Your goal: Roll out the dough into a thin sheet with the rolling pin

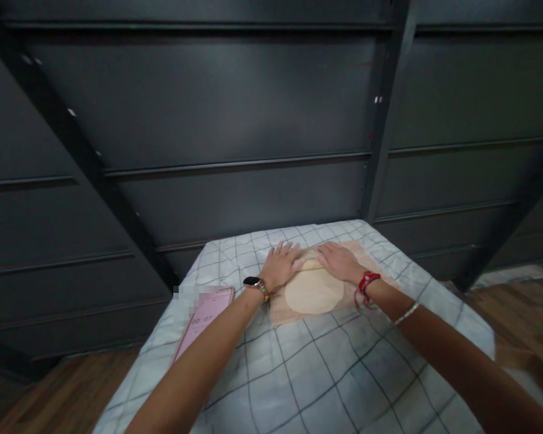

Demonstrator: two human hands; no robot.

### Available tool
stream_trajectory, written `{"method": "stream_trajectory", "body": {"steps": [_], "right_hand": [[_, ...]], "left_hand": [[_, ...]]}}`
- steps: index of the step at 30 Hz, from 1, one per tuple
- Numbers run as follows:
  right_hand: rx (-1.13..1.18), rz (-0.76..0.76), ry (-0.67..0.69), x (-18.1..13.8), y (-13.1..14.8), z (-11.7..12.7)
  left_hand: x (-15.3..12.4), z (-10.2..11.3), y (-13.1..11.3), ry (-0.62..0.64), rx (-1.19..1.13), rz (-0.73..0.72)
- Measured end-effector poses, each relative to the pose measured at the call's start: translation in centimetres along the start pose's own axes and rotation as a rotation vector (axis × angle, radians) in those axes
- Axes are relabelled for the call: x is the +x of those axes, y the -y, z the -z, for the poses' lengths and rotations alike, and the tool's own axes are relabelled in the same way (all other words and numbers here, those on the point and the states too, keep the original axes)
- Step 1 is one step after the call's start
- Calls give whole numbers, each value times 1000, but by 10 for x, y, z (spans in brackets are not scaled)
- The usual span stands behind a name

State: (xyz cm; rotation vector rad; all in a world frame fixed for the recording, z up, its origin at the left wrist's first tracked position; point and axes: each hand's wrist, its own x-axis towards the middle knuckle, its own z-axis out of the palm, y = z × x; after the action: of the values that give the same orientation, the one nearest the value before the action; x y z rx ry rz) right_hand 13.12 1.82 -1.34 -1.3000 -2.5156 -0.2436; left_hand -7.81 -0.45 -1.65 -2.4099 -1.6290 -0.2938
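- A flat, cream-coloured disc (pixel 314 293) was seen on the table (pixel 317 361), laid on a thin peach sheet (pixel 280 314); its outline was rounded, slightly wider than deep in view, and its surface was smooth, matt and evenly coloured.
- Its far edge was crossed by a pale, narrow roll (pixel 312 264), only the middle of which was left uncovered; whether this was a separate rod or a rolled-up edge could not be told.
- The sheet was shown beyond the disc at the near left corner and at the far right, past the fingers.
- The roll's left part was covered by the left hand (pixel 279 265), palm down, with the fingers stretched forward and spread a little.
- Its right part was covered by the right hand (pixel 339 263), also palm down, with the fingers angled inward; the two hands were held apart, a short stretch of roll being visible between them.
- The table was draped in a white cloth marked with dark grid lines.
- A phone (pixel 203 320) with a pink screen was placed beside the left forearm.
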Motion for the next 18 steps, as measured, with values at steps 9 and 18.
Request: {"method": "stream_trajectory", "body": {"steps": [9,18], "right_hand": [[32,98,24,35,-19,-10],[73,117,130,73,-41,-24]], "left_hand": [[46,-9,15,-61,10,19],[79,-25,35,36,-77,25]]}}
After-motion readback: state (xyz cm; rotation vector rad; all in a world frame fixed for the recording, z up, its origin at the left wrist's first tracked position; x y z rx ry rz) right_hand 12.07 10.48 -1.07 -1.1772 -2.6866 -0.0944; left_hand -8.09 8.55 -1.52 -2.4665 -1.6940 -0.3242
